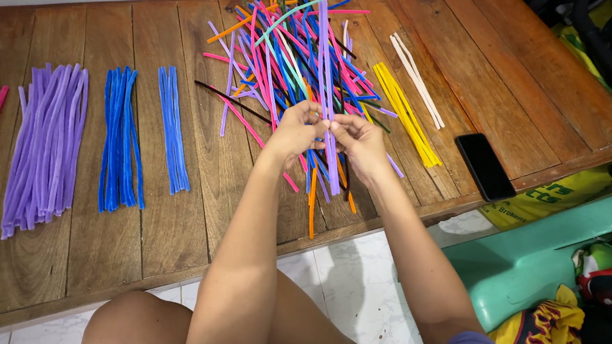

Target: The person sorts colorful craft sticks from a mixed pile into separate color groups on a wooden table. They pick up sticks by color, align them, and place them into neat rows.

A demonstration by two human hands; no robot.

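Purple pipe cleaner [326, 86] pinched by left hand [295, 131] and right hand [358, 142], fingers closed around it, held over mixed pile [291, 52], wooden table [174, 222], sorted bundles alongside, yellow bundle [405, 113] rightward.

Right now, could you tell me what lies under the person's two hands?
Under the left hand and right hand lies the mixed pile of pipe cleaners, with pink, blue, orange and purple ends sticking out. The wooden table below the pile is covered there.
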